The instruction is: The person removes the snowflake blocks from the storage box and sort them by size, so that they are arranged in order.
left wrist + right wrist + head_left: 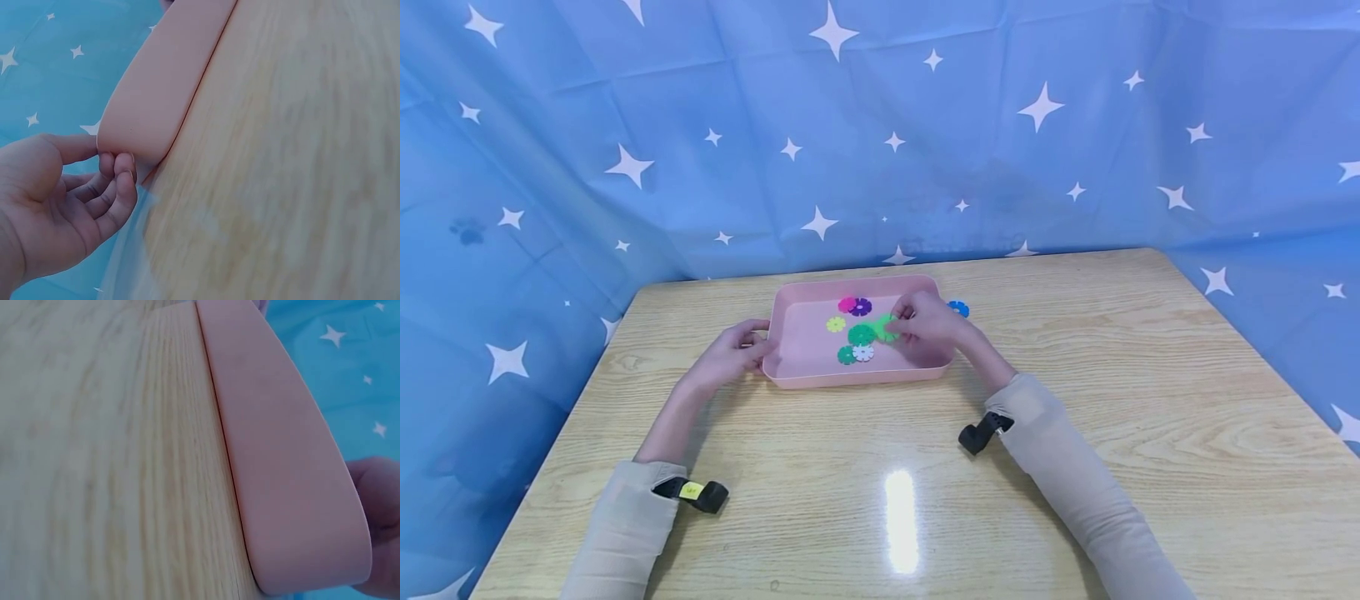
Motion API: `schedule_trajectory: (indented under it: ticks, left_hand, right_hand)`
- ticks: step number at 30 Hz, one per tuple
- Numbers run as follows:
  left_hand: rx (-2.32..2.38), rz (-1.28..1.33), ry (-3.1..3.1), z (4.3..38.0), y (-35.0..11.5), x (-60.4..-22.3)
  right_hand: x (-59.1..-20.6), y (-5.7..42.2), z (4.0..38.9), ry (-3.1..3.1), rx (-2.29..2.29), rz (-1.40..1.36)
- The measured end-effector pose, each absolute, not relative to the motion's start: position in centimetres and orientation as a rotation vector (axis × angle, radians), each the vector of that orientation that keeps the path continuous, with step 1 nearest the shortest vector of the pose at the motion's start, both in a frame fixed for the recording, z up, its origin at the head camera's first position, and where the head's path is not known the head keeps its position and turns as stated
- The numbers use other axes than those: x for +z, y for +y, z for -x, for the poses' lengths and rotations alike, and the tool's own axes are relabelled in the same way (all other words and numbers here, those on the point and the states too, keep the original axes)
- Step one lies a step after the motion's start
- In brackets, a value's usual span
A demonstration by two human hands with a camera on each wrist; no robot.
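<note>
1. Left hand [732, 348]: fingers and thumb pinch the left end of the pink tray [857, 380], which sits on the wooden surface [820, 483].
2. Right hand [925, 318]: fingers pinch a light green disc [888, 330] within the tray's outline.
3. A blue disc [958, 308] is just beyond the tray's right end.

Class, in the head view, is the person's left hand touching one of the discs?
No, the left hand holds the left end of the pink tray, apart from the discs.

Tray [857, 380] on table [820, 467], backdrop [880, 175] behind, discs [861, 335] in tray, another disc [958, 308] seemingly just outside its right end
</note>
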State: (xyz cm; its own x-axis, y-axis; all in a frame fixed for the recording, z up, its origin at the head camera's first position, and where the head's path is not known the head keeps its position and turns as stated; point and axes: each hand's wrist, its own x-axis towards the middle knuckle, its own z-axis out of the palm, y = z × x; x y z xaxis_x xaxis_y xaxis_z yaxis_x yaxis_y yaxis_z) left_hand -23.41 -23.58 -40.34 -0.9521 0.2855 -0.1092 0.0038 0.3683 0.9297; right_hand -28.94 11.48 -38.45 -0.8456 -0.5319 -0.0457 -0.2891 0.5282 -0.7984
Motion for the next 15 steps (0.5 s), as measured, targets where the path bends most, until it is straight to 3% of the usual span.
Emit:
schedule_trajectory:
  ticks: [15]
  left_hand:
    - [1.668,-0.249,2.338,23.5,-23.7,-40.5]
  right_hand:
    - [-37.3,13.0,29.2,2.592,-1.243,0.621]
